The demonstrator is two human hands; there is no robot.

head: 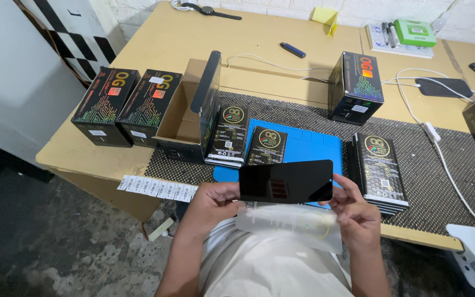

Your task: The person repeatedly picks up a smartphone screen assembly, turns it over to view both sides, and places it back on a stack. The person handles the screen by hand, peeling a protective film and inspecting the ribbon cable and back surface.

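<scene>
Glossy black glass, a flat rounded-corner rectangular panel (286, 181), is held level between two hands just above the near table edge. The left hand (211, 202) pinches its left short end, fingers curled beneath; the right hand (354, 212) grips the right short end with fingertips narrow on the corner. Under the panel, also held by both hands, hangs a thin translucent plastic sleeve (292, 225) with a faint round mark, slightly crinkled.

Beyond the hands lies a smooth blue rubber mat (303, 146) on a dark woven, carbon-patterned sheet (430, 165), which covers part of a pale wooden table (155, 44). Two slim black printed packets (228, 135) stand on the mat's far left edge, leaning against an open cardboard box (185, 118). A neat stack of similar packets (381, 173) lies flat just right of the mat. Shiny black cartons (122, 104) with iridescent circuit patterns sit at the table's left; another carton (357, 85) stands farther back. A strip of white labels (158, 188) hangs over the near edge.
</scene>
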